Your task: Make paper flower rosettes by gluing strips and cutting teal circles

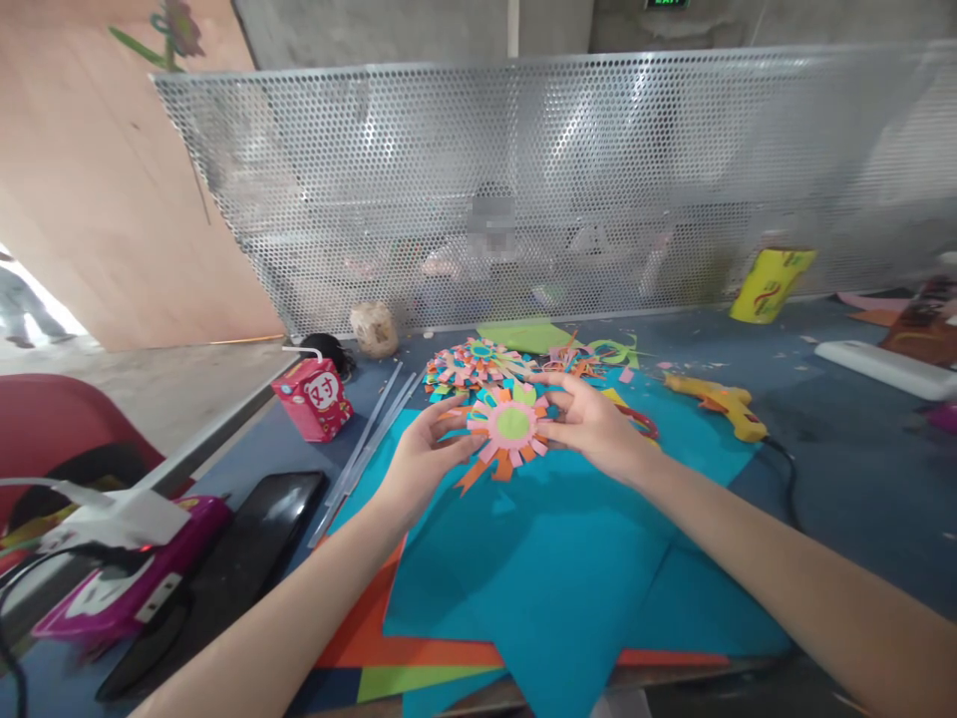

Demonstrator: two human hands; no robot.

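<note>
Between my two hands is a paper flower point(512, 423) with a green centre, pink petals and orange petals and strips below. My left hand point(432, 451) pinches its left edge. On the right edge, my right hand point(590, 427) grips it with thumb and fingers. The flower is held above blue paper sheets point(523, 558), which lie over orange and green ones. Just behind it sits a pile of similar fringed paper flowers point(478, 364). Scraps of cut paper point(575, 359) lie beside that pile. A red-handled tool point(643, 424) is partly hidden behind my right hand.
A yellow glue gun point(722, 401) with a black cord lies at the right. Clear glue sticks point(366, 439), a red drink carton point(314, 397), a black phone point(231, 568) and a purple power strip point(135, 568) are at the left. A perforated metal screen point(449, 130) stands behind.
</note>
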